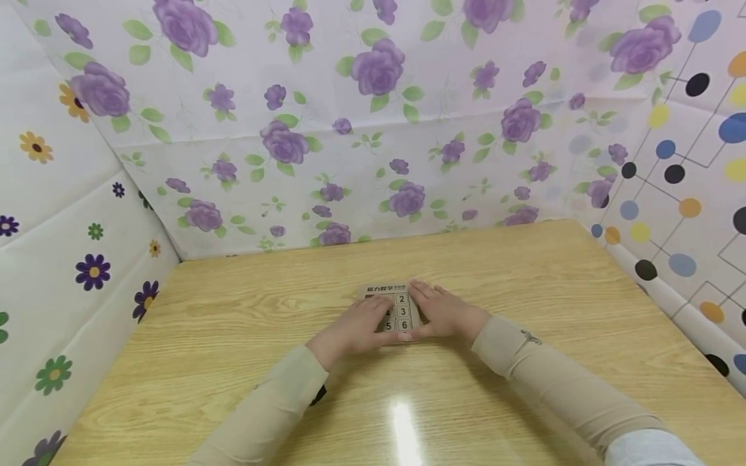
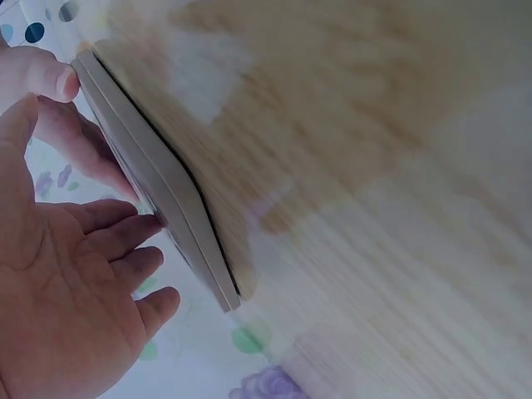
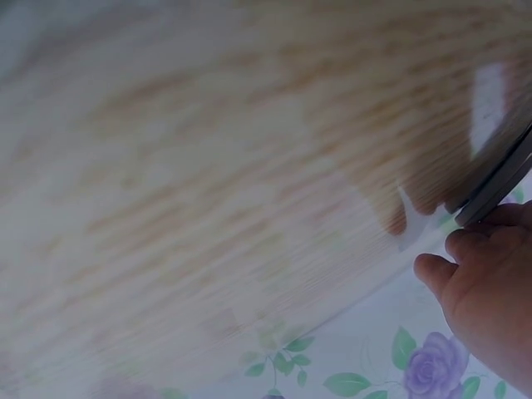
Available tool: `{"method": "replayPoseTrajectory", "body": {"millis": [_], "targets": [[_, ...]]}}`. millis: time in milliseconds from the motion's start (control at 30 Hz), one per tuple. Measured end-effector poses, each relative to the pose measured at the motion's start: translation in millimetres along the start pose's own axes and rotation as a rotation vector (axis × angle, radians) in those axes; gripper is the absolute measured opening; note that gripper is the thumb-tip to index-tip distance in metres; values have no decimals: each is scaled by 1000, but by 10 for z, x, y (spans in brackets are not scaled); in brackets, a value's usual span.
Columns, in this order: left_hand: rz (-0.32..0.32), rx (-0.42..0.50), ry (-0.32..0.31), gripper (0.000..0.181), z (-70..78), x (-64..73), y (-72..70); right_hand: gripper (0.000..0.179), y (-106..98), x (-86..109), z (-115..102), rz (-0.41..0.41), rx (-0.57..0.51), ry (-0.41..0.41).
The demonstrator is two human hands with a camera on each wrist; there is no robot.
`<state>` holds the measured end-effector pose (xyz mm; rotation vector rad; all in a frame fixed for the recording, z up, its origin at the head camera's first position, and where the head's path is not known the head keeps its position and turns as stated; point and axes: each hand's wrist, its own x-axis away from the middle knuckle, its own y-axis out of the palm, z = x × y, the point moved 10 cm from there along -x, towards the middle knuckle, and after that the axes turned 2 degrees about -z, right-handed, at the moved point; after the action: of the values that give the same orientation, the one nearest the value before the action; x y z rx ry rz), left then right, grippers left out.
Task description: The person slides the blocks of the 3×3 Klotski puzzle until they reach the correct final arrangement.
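A flat, box-like number slide puzzle, with dark printed digits in a grid and a printed title along its far side, lies on the table. My left hand reaches over its left part, fingertips on the number tiles and thumb along the near edge. In the left wrist view, that hand's fingers are spread and only slightly bent beside the puzzle's side wall. My right hand holds the puzzle by its right side, fingers at the far right corner and thumb at the near edge. The left hand hides several tiles.
The wooden table extends around the puzzle and reflects light near its front. A flowered cloth stands along the back edge. Patterned cloths also hang at the left and the right. A small black item shows beside the left sleeve.
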<state>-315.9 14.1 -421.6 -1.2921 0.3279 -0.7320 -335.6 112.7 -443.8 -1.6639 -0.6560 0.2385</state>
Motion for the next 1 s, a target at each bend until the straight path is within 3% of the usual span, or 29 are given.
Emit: {"method": "replayPoseTrajectory", "body": {"millis": [133, 300, 467, 1000], "targets": [[12, 1, -4, 86, -26, 87, -5, 109, 6, -13, -20, -2, 15, 3], [43, -57, 5, 83, -42, 302, 3, 106, 1, -16, -77, 2, 2, -31], [42, -61, 11, 84, -6, 468, -3, 107, -43, 9, -40, 23, 14, -23], [14, -41, -20, 84, -74, 489, 69, 106, -7, 4, -31, 29, -1, -25]]}}
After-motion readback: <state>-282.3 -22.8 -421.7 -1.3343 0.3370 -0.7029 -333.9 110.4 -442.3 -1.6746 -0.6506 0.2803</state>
